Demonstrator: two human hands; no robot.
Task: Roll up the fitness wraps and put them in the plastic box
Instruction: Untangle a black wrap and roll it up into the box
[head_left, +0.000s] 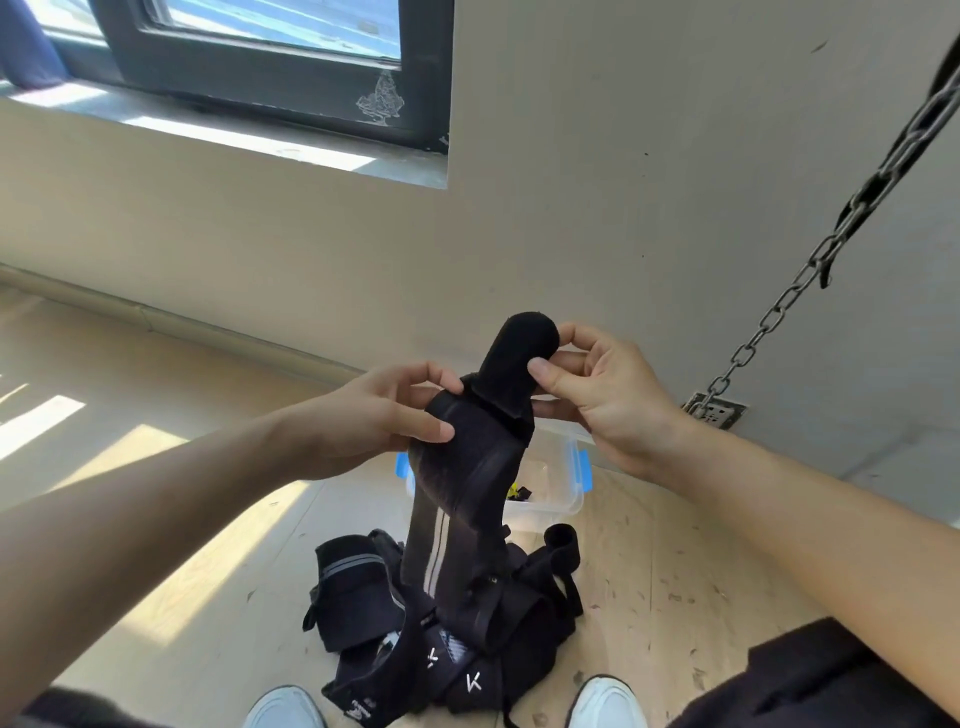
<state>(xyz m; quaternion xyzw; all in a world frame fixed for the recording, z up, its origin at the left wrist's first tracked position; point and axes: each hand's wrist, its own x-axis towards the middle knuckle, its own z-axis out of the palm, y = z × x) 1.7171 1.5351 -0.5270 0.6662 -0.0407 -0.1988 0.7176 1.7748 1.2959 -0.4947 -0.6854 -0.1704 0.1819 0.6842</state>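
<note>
While one black wrap is hanging from the hands down to the heap below, both hands are gripping its top end. R hand is pinching the rounded tip w/ thumb in front and fingers curled behind. L hand is pinching the edge just below, thumb on the near face. Prob the strap is being held high so its own weight is pulling it straight and flat, which should make a tight roll easier to start. The tip is already looking bunched or folded over, so the rolling seems to be only just beginning on this one; can't tell how many turns are in.

The lower end is trailing into the pile of wraps, a loose black tangle w/ grey stripes and white logos, lying btwn the person's two white shoes. One short rolled-looking piece is sitting at the pile's far right edge. The plastic box, clear w/ blue latches and no lid on, is standing just behind the pile, close enough for a quick drop-in. A few small dark and yellow bits are showing inside it; the held strap is hiding most of the interior.

Everything is resting on a pale wooden floor, scuffed and speckled, w/ sunlight falling in bars at left. A beige wall is running behind, w/ a dark-framed window at upper left, a metal chain slanting down at right and a wall socket near its lower end.
</note>
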